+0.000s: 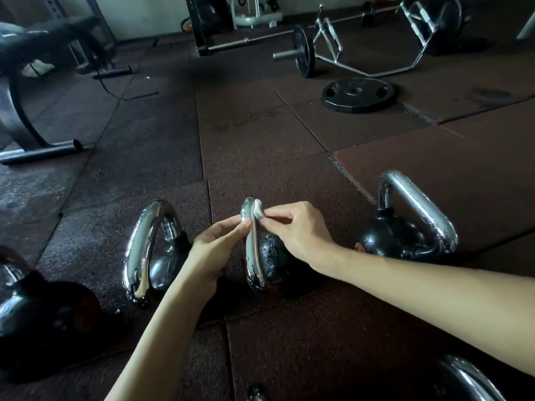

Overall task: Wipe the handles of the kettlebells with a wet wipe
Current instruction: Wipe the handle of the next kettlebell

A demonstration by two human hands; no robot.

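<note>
Chrome handle (252, 257): left grip (214, 250) holds, right grip (292, 227) pinches one wipe (257, 209).

No readable text, labels or numbers.

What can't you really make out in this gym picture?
All in the head view:
The wet wipe: mostly bunched under fingertips of the right hand, size unclear.
The middle kettlebell: body partly behind its handle and the right wrist.
The bottom-right kettlebell: cut off by the frame edge.
The equipment at top left: blurred and dark.
</note>
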